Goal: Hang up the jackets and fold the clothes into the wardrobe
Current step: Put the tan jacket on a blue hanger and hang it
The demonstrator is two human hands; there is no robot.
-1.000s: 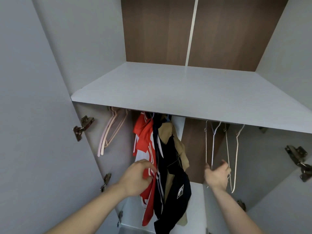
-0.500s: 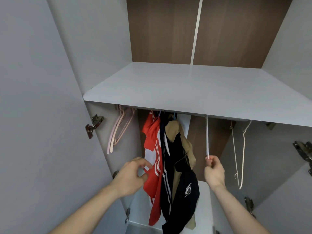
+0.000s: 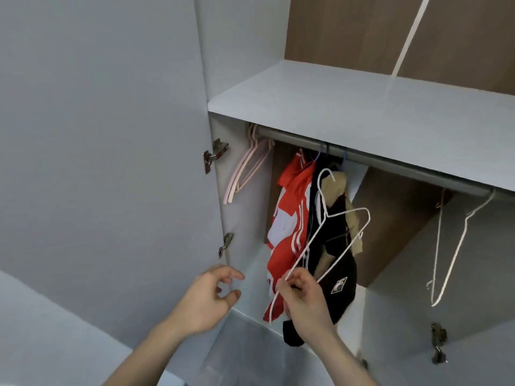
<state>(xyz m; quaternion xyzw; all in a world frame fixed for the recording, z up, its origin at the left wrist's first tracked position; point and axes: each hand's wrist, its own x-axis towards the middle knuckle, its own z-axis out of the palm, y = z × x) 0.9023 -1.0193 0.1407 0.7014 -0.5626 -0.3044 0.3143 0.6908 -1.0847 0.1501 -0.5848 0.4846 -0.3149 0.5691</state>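
Head view. Open wardrobe [image 3: 362, 107], white shelf above, grey rail [image 3: 362, 160] running just under it, brown back panel behind.

Right hand [image 3: 303, 299]: fingers curled and pinching the lower wire of a white wire hanger [image 3: 347, 240]. Hanger is off the rail, tilted, its hook uppermost and overlapping the hung clothes in the frame. Whether it touches them: cannot tell.

Left hand [image 3: 206, 299]: holds nothing, fingers loosely curled, thumb and forefinger slightly apart. It sits just left of the right hand, near the lower edge of the left wardrobe side panel. The two hands are close together but not touching.

On the rail, centre: red and white jacket [image 3: 287, 227] hanging, with white stripes down its side. Directly to its right and pressed against it, a black jacket [image 3: 340, 285] with a small white badge near its lower part; a tan garment [image 3: 338, 188] shows at its top and through its opening. The hangers carrying these are mostly hidden.

On the rail, far left: a bunch of pink hangers [image 3: 248, 168], bare, lying against the side panel.

On the rail, right: two white wire hangers [image 3: 446, 254], bare, well apart from the jackets.

Metal hinges: two on the left door edge [image 3: 216, 154], one low on the right [image 3: 439, 346].
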